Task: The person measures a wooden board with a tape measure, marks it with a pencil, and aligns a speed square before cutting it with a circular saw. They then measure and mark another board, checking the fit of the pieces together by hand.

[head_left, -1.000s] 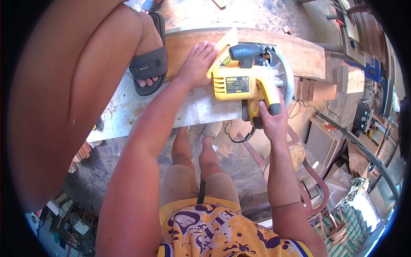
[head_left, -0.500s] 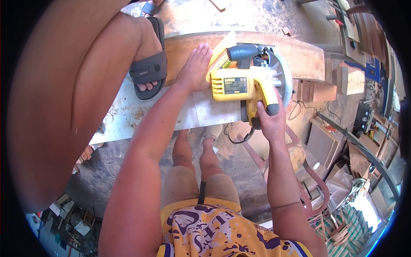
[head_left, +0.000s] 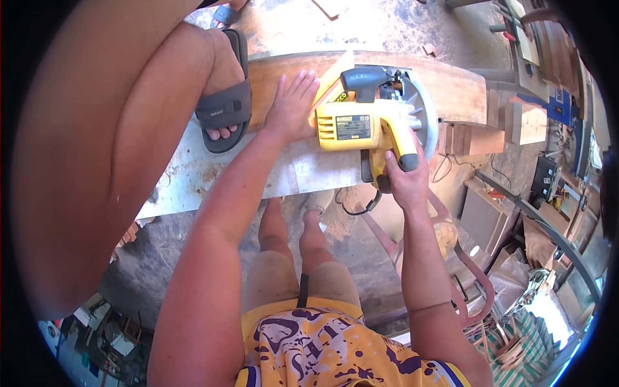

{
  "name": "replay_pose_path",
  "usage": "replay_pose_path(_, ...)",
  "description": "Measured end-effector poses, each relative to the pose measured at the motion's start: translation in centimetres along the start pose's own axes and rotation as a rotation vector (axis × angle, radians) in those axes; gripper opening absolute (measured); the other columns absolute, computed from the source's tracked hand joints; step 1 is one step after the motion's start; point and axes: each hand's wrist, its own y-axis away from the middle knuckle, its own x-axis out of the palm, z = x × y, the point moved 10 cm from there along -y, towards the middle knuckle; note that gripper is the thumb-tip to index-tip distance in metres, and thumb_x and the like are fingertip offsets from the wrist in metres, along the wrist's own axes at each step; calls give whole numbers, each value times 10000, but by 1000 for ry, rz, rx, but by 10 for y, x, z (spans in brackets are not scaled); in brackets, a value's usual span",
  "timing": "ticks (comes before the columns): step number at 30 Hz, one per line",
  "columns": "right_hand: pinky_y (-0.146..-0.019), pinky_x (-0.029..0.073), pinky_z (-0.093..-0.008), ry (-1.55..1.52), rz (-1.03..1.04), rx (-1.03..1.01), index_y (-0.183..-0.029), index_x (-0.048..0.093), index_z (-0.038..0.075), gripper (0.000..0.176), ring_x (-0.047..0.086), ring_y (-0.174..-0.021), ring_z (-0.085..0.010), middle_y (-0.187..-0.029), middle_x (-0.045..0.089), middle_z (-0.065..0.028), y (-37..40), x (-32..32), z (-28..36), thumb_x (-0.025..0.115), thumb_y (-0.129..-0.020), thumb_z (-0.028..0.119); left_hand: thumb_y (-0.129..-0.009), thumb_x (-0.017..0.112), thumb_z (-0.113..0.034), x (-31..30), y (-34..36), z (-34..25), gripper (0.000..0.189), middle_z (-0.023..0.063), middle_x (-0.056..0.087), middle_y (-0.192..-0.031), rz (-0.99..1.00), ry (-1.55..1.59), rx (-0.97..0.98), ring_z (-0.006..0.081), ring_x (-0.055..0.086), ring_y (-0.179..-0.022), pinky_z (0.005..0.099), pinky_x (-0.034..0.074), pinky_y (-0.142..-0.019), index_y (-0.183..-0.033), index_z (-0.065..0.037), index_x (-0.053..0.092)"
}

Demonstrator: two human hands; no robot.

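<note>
A yellow and black circular saw [head_left: 348, 129] rests on a long wooden board [head_left: 451, 87], towards its right part. My right hand [head_left: 407, 180] is wrapped round the saw's rear handle. Flat against the board and the edge of a yellow triangular piece [head_left: 335, 72], like a speed square, lies my left hand [head_left: 293, 109], fingers stretched out and close to the saw's motor housing. The saw body covers part of the triangle. I cannot see the blade's lower part.
Another person's sandalled foot [head_left: 222, 116] presses on the board's left end. Under the board is a pale work surface [head_left: 277, 171]. The saw's cord [head_left: 361, 211] hangs off the near edge. Wood blocks [head_left: 530, 122] stand at right; a reddish metal frame [head_left: 483, 284] is beside my right arm.
My left hand's fingers have spread apart a little, the index finger lifting away from the others. The saw and my right hand stay practically in place.
</note>
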Motion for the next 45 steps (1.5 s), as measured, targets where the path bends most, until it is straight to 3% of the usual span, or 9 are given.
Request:
replay_pose_path(7,-1024,403,-330,57,-1,-31,-1383,410,-64,599,536,-1214,-222,-1298,567,-190,0,-1,5,655,-848,50,-719,731,-413,1,7,-5,885,195,335,-1507,-18,28,14,317,267,-1433,550,133,-1159,-1421,-12,369)
replay_pose_path(31,-998,430,-336,78,5,-38,-1384,423,-37,590,555,-1195,-223,-1287,578,-188,0,-2,2,657,-849,52,-629,776,-419,11,33,-18,1004,134,286,-1538,11,57,-30,253,215,-1453,479,107,-1193,-1447,-43,332)
replay_pose_path(33,-994,431,-330,80,13,-53,-1387,428,-26,588,560,-1184,-216,-1275,587,-178,0,-1,5,655,-849,46,-638,773,-418,13,33,-19,1019,143,260,-1549,85,52,-57,243,190,-1461,464,94,-1198,-1459,-32,309)
replay_pose_path(39,-987,431,-322,13,10,-69,-1377,441,-19,575,565,-1169,-202,-1254,601,-165,0,0,5,654,-847,46,-632,780,-419,12,37,-19,1078,204,214,-1551,47,81,-96,290,152,-1467,454,86,-1200,-1470,13,257)
replay_pose_path(45,-990,427,-319,38,1,-94,-1372,443,-20,570,570,-1164,-210,-1241,606,-166,-2,0,4,654,-847,50,-621,792,-410,16,41,-22,1095,209,208,-1549,67,82,-67,310,152,-1464,456,98,-1196,-1470,16,249)
